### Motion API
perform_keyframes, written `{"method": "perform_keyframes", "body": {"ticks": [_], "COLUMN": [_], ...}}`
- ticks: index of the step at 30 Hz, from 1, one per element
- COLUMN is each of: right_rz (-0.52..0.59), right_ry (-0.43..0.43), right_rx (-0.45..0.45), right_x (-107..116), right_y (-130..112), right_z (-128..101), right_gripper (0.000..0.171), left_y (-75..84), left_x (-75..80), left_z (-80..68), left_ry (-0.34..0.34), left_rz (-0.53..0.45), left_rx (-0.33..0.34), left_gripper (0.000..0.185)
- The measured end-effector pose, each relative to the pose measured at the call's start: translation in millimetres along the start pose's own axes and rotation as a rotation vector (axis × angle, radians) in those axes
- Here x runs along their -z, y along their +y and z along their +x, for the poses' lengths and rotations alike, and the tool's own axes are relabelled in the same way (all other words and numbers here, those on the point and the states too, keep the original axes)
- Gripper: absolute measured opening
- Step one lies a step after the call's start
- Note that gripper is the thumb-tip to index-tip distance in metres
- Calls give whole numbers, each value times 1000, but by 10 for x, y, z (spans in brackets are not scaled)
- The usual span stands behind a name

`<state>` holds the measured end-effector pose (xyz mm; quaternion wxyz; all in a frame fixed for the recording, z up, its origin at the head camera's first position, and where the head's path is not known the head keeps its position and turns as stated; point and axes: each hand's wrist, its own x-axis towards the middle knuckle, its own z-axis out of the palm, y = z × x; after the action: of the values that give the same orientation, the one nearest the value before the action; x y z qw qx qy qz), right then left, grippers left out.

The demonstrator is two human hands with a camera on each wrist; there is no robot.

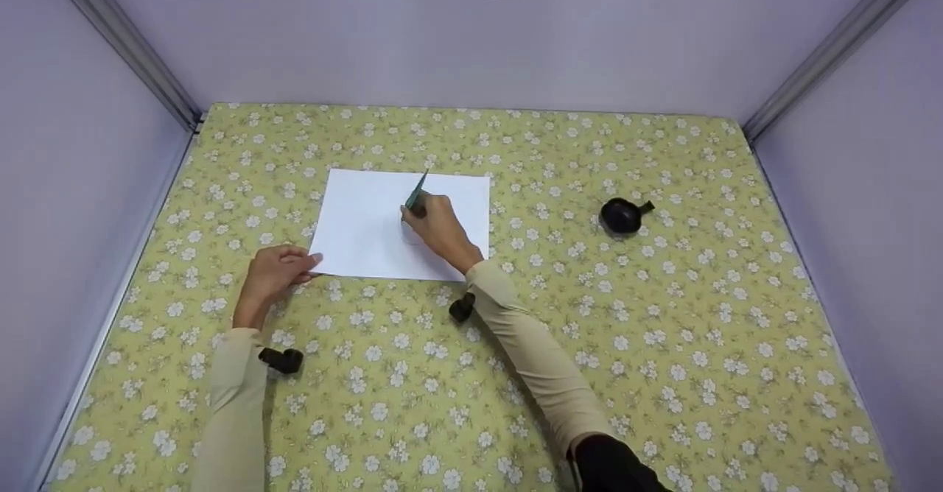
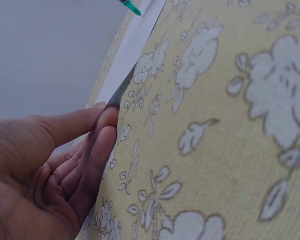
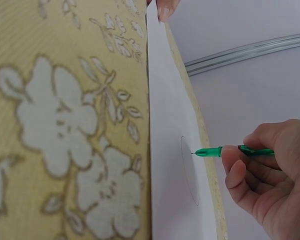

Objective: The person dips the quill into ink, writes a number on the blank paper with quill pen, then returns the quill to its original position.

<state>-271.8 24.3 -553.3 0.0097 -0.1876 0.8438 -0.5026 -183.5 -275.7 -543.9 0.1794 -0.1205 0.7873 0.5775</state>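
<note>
A: Where's the white sheet of paper (image 1: 368,227)?
B: Flat on the floral yellow desk (image 1: 663,345); left hand (image 1: 274,275) fingers, nearly straight, press its near corner.
A: And the right hand (image 1: 435,228)?
B: Fingers pinch the green pen (image 3: 225,150), tip on the faint circle. I'd keep the corner pinned and the stroke light

the left hand (image 1: 274,272) is lying flat with its fingers (image 2: 97,150) straight and together, forearm stretching forward. the right hand (image 1: 435,225) is reaching further ahead, its fingers (image 3: 240,170) curling in a writing pinch, the sleeved arm angling in from the lower right.
</note>
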Motion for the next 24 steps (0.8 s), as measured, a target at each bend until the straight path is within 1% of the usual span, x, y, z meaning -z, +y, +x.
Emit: {"method": "perform_keyframes", "body": {"ticks": [3,5,14,19,24], "right_rz": [1,4,6,6,15], "right_ry": [-2,-3,-26,-31,-32], "right_rx": [-4,-6,-19,-34,-55], "right_x": [-3,-8,-5,-4,-6], "right_y": [-3,-3,-13,-23,-22], "right_z": [0,-3,2,6,0], "right_gripper": [16,16,15,15,16], "left_y": [-1,-70,-67,-71,-92], "left_x": [-5,-3,-16,-14,-12], "left_z": [-6,41,44,61,75], "left_ry": [1,7,28,30,31], "left_rz": [10,17,61,44,37], "left_rx": [-9,-19,-24,-13,-22], "left_gripper": [55,57,58,57,58]}}
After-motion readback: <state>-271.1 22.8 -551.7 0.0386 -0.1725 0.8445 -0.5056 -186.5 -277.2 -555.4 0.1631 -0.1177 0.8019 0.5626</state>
